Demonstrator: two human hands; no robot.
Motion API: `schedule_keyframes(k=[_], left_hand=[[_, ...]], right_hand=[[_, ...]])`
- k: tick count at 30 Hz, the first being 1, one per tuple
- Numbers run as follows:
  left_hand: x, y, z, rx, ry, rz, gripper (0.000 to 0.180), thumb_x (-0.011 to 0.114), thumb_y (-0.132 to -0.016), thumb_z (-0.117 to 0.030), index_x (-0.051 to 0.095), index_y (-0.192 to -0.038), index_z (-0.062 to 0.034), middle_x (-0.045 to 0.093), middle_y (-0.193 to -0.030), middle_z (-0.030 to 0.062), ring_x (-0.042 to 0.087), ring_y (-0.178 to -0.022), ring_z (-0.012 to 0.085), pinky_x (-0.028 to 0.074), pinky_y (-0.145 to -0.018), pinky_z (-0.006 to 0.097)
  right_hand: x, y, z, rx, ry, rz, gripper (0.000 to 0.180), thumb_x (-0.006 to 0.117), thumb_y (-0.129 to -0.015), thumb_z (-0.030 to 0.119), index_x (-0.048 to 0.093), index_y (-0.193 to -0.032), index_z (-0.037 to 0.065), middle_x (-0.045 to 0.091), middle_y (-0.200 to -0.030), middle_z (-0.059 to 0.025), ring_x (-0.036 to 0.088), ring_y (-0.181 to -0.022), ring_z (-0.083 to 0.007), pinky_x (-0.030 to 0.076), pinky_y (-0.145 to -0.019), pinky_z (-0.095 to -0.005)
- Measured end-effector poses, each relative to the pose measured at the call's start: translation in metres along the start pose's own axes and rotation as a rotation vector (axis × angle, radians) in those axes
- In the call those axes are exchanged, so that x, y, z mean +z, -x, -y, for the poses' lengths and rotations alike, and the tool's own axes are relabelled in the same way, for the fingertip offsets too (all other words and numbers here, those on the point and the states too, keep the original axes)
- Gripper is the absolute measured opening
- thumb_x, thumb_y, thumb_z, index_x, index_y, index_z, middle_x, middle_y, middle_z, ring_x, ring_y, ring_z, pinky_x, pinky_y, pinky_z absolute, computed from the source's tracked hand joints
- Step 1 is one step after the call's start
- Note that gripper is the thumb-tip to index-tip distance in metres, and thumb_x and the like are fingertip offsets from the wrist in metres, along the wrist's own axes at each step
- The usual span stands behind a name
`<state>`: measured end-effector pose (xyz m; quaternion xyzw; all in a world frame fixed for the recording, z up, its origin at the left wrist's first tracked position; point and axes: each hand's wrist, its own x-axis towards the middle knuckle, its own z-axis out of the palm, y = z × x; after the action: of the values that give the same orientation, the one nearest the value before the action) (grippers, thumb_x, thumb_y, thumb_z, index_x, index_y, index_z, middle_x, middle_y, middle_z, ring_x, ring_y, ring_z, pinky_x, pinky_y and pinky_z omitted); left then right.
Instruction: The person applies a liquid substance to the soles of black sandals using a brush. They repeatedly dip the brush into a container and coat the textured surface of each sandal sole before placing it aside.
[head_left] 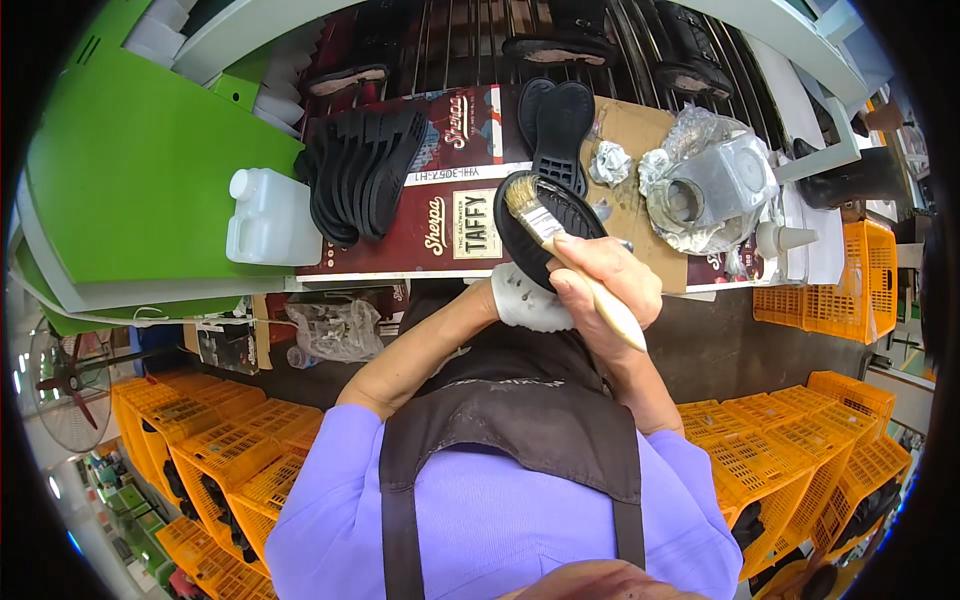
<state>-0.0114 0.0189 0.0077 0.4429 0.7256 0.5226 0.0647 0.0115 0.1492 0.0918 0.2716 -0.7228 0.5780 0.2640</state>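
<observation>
My right hand (610,280) grips a flat paintbrush (622,312) by its pale wooden handle. The brush's bristles rest against the upper part of a black shoe sole (562,212). Under that sole is my left hand (530,300), in a white glove with dark stains; its fingers are mostly hidden behind the sole, which it holds up at the bench's near edge. Just beyond lie two more black soles (560,125) on the cardboard. To the left, several black soles (365,170) stand in a row on a dark red printed box sheet (445,215).
A white plastic jug (272,220) stands at the left by a green panel (160,150). At right, a clear plastic container (735,180) lies tilted in plastic wrap, near crumpled white wads (610,163) and a nozzle bottle (785,238). Black boots (692,60) sit on rollers behind. Orange crates (770,440) stand around.
</observation>
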Motion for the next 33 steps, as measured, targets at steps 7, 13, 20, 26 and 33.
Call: schedule_keyframes(k=[7, 13, 20, 26, 33], left_hand=[[-0.011, 0.006, -0.013, 0.053, 0.14, 0.091, 0.015, 0.059, -0.075, -0.015, 0.064, -0.088, -0.0098, 0.064, -0.088, 0.0078, 0.06, -0.084, 0.0246, 0.047, -0.074, 0.036], [-0.03, 0.016, -0.015, -0.037, 0.036, 0.4, 0.041, 0.066, -0.077, -0.016, 0.057, -0.116, -0.005, 0.06, -0.112, 0.0113, 0.056, -0.104, 0.0242, 0.044, -0.091, 0.036], [-0.038, 0.029, -0.019, -0.247, 0.419, 0.317, 0.049, 0.069, -0.078, -0.019, 0.053, -0.12, 0.0006, 0.059, -0.116, 0.0113, 0.057, -0.105, 0.02, 0.044, -0.092, 0.034], [-0.034, 0.036, -0.027, -0.461, 0.681, 0.208, 0.051, 0.066, -0.079, -0.023, 0.051, -0.12, 0.002, 0.057, -0.112, 0.0104, 0.053, -0.103, 0.018, 0.043, -0.09, 0.033], [-0.029, 0.052, -0.02, -0.55, 1.099, 0.08, 0.072, 0.07, -0.071, -0.027, 0.04, -0.128, 0.004, 0.056, -0.115, 0.012, 0.054, -0.104, 0.0187, 0.043, -0.092, 0.033]], right_hand=[[-0.013, -0.012, -0.007, -0.04, 0.044, 0.071, 0.021, 0.072, -0.074, 0.007, 0.066, -0.089, -0.006, 0.067, -0.081, -0.0141, 0.065, -0.066, -0.0229, 0.05, -0.058, -0.0287], [-0.02, -0.015, -0.024, -0.029, 0.035, 0.085, 0.018, 0.072, -0.073, 0.003, 0.066, -0.089, -0.005, 0.068, -0.082, -0.0129, 0.065, -0.067, -0.0224, 0.051, -0.058, -0.0282], [-0.023, -0.008, -0.034, 0.236, -0.061, 0.027, 0.02, 0.071, -0.074, 0.001, 0.067, -0.093, -0.003, 0.068, -0.084, -0.0133, 0.064, -0.069, -0.0183, 0.05, -0.061, -0.0254], [-0.021, -0.002, -0.045, 0.278, -0.13, 0.017, 0.021, 0.067, -0.082, 0.008, 0.065, -0.099, -0.005, 0.066, -0.081, -0.012, 0.058, -0.061, -0.0099, 0.043, -0.051, -0.0196], [-0.019, 0.002, -0.045, 0.392, -0.204, 0.013, 0.021, 0.064, -0.085, 0.01, 0.065, -0.101, -0.005, 0.066, -0.082, -0.0119, 0.056, -0.06, -0.0074, 0.04, -0.048, -0.0175]])
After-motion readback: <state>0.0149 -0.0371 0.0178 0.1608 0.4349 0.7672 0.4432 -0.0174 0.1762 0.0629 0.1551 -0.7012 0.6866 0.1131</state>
